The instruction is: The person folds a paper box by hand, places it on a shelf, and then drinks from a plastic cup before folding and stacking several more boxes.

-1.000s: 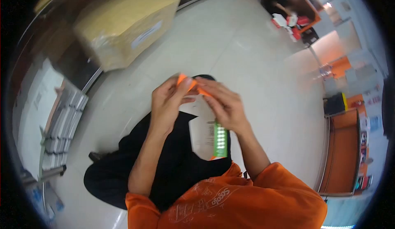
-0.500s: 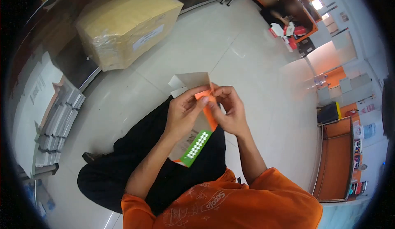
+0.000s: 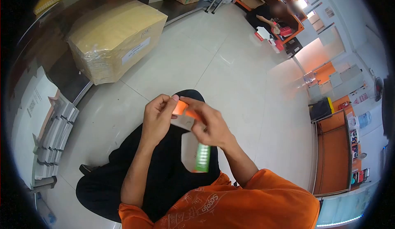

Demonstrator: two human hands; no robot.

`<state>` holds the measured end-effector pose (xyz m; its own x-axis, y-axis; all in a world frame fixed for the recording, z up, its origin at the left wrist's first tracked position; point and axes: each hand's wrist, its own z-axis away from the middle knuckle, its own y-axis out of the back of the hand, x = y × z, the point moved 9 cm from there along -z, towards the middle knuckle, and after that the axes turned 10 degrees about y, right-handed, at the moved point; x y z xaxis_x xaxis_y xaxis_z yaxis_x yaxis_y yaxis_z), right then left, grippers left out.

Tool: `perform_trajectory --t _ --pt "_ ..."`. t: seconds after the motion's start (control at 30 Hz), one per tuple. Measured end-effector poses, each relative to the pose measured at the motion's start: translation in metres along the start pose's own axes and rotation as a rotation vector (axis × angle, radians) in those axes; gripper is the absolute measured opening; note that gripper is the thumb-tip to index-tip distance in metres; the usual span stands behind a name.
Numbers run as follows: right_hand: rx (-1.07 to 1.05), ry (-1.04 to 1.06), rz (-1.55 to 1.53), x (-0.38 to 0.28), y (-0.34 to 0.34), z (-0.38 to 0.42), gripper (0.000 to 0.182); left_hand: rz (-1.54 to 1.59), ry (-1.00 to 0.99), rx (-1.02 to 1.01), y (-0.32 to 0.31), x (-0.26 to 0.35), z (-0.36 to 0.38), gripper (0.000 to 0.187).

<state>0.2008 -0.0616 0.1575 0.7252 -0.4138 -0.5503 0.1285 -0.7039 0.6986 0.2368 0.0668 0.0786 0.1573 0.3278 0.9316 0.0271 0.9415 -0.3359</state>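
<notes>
Above my lap is a small cardboard carton (image 3: 189, 151), partly folded, with a grey inside, orange flaps and a green side strip bearing white marks. My left hand (image 3: 157, 120) pinches an orange flap at the far end between thumb and fingers. My right hand (image 3: 212, 124) is closed around the carton's right side, its fingertips at the orange part near the left hand's. Much of the carton's upper part is hidden behind my right hand, and the green strip is slightly blurred.
A large taped cardboard box (image 3: 117, 40) stands on the tiled floor ahead left. Flat carton sheets (image 3: 55, 126) are stacked at the left. Another person (image 3: 267, 17) sits at the far right, by an orange shelf, with red and white boxes (image 3: 272, 38). An orange-backed cabinet (image 3: 335, 155) stands right.
Both hands have shifted left and down with the carton, which now hangs more upright. They have moved slightly apart along the orange flap. The camera view has turned a little.
</notes>
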Motion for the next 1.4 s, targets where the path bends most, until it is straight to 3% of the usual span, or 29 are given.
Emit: perform_trajectory --t 0.1,0.2,0.33,0.53,0.6,0.73,0.8,0.9,1.0,1.23,1.33,1.4 --pt "0.165 0.012 -0.112 0.006 0.016 -0.003 0.044 0.023 0.001 -0.021 -0.012 -0.002 0.002 0.028" --pt "0.151 -0.263 -0.049 0.025 0.020 0.003 0.028 -0.065 -0.085 0.044 -0.020 -0.010 0.005 0.026" --pt "0.297 -0.190 -0.008 0.035 0.020 0.010 0.029 -0.074 -0.229 0.081 -0.049 -0.023 0.020 0.018" --pt "0.338 -0.198 -0.015 0.045 0.020 0.024 0.032 0.197 -0.037 -0.116 -0.062 -0.055 0.012 0.024" --pt "0.279 -0.051 0.088 0.033 0.021 0.020 0.031 0.687 0.221 -0.282 -0.071 -0.060 0.009 0.029" --pt "0.148 -0.002 0.188 0.027 0.021 0.020 0.032 0.439 0.137 -0.174 -0.060 -0.053 0.006 0.034" --pt "0.258 -0.244 -0.033 0.044 0.026 0.032 0.028 0.365 0.089 -0.096 -0.052 -0.050 0.007 0.033" --pt "0.391 -0.251 -0.276 0.054 0.023 0.039 0.019 0.174 0.077 -0.067 -0.057 -0.042 0.016 0.029" --pt "0.413 -0.189 -0.403 0.049 0.022 0.034 0.009 0.203 -0.023 -0.066 -0.061 -0.036 0.018 0.031" --pt "0.240 -0.219 -0.384 0.050 0.023 0.028 0.009 0.184 0.023 -0.139 -0.055 -0.026 0.013 0.033" --pt "0.277 -0.243 -0.335 0.059 0.019 0.035 0.009 0.174 0.035 -0.151 -0.053 -0.037 0.012 0.032" --pt "0.336 -0.182 -0.337 0.052 0.024 0.029 0.010 0.332 -0.002 -0.184 -0.056 -0.035 0.010 0.032"
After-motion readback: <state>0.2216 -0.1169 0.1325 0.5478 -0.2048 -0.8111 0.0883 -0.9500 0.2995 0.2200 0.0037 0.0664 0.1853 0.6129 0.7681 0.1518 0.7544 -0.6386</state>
